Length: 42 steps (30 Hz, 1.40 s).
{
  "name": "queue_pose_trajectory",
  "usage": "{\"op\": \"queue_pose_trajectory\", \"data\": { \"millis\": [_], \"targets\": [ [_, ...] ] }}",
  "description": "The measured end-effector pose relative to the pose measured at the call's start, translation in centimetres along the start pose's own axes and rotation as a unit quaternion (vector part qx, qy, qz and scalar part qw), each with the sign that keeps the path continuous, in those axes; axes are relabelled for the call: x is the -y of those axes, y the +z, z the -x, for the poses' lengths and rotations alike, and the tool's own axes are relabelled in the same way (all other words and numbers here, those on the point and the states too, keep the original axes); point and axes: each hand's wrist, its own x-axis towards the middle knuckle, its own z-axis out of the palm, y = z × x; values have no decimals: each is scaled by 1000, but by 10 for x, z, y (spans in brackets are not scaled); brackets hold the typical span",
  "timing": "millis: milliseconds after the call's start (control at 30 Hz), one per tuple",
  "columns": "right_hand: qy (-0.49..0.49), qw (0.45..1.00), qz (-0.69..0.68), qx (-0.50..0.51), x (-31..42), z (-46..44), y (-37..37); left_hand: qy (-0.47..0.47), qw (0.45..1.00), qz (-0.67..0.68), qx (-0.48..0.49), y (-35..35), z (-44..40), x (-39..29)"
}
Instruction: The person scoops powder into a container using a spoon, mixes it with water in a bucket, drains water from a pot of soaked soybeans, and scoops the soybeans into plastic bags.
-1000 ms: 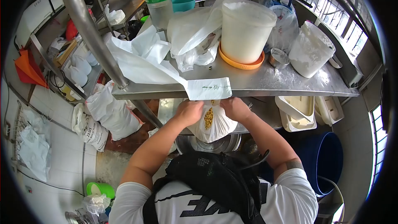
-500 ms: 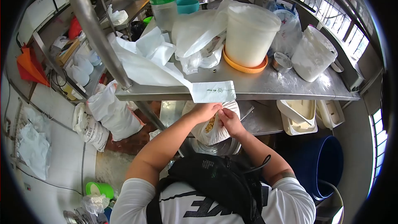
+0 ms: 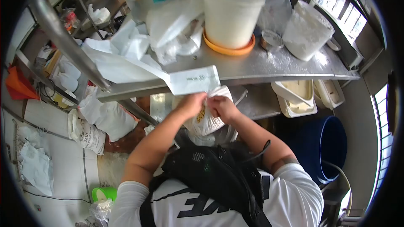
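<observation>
A white bag (image 3: 207,122) with yellow-brown pieces showing through it rests below the shelf edge, over a round metal pan (image 3: 230,135). My left hand (image 3: 193,104) is closed on the gathered top of the bag, from the left. Close beside it, my right hand (image 3: 223,108) grips the same bag neck with bent fingers. The fingertips of the two hands nearly meet. A white printed sheet (image 3: 194,80) hangs over the shelf edge just above my hands.
Above, the metal shelf (image 3: 252,65) holds a white tub (image 3: 232,14) on an orange dish, a floury container (image 3: 307,31) and plastic bags. Cream trays (image 3: 294,96) and a blue barrel (image 3: 332,147) stand at right. Sacks (image 3: 107,113) lie at left.
My hands were apart on the bag a second ago, and have come together at its neck. The view has shifted, so the shelf and its objects appear higher and further left.
</observation>
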Motion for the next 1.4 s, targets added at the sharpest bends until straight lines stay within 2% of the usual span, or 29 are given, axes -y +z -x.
{"op": "queue_pose_trajectory", "data": {
  "millis": [33,100,167,233,267,300,367,400,433,500,567,633,700,733,800,833,867,900,967,1033,1067,1167,1233,1300,1400],
  "targets": [
    [7,995,-84,52,-18,-9,-15,8,999,31,8,-7,1,1],
    [73,967,-241,46,5,0,-5,-13,998,57,25,-25,8,-20],
    [84,969,-230,32,7,2,-2,2,999,40,18,-27,9,-22],
    [95,989,-112,27,20,4,0,1,1000,9,17,-23,5,-15],
    [0,992,128,9,10,-6,-15,-6,999,-41,26,-21,5,-3],
    [-305,877,359,-93,10,-12,-17,-16,995,-91,36,-23,6,2],
    [-300,843,436,-95,13,-15,-31,-30,992,-122,30,-21,13,5],
    [-230,843,480,-78,25,-6,-30,-45,991,-129,-5,-21,17,-6],
    [-233,845,477,-67,29,-1,-28,-60,988,-139,-40,-23,21,-19],
    [-409,741,528,-70,35,-2,-20,-98,983,-131,-89,-32,38,-49],
    [-407,727,552,-30,24,-12,-9,-10,972,-183,-150,-49,54,-94],
    [-384,711,588,-24,21,-12,5,138,899,-285,-302,-75,59,-149],
    [-386,719,579,-2,20,-18,11,148,777,-431,-435,-105,43,-183],
    [-422,727,543,-4,23,-19,14,75,762,-520,-379,-129,34,-209],
    [-498,733,463,7,33,-16,21,-22,763,-590,-262,-164,40,-210],
    [-501,734,458,23,35,-11,25,-44,788,-577,-209,-178,56,-195],
    [-510,765,391,33,37,-9,29,-70,811,-532,-235,-182,70,-192],
    [-516,793,322,41,42,-6,35,-81,805,-538,-238,-182,86,-193],
    [-533,794,289,45,54,2,49,-74,830,-485,-265,-181,112,-200],
    [-509,822,245,77,53,10,61,-7,821,-483,-303,-186,95,-214],
    [-503,828,232,87,56,14,70,16,809,-499,-310,-195,81,-215],
    [-535,806,226,113,62,26,96,72,722,-630,-276,-211,45,-208],
    [-542,797,236,124,65,36,107,-48,789,-589,-168,-214,47,-196],
    [-507,820,237,119,74,51,109,-43,804,-565,-180,-214,73,-196],
    [-537,799,262,68,70,57,106,-51,859,-459,-219,-191,138,-203]
  ]
}}
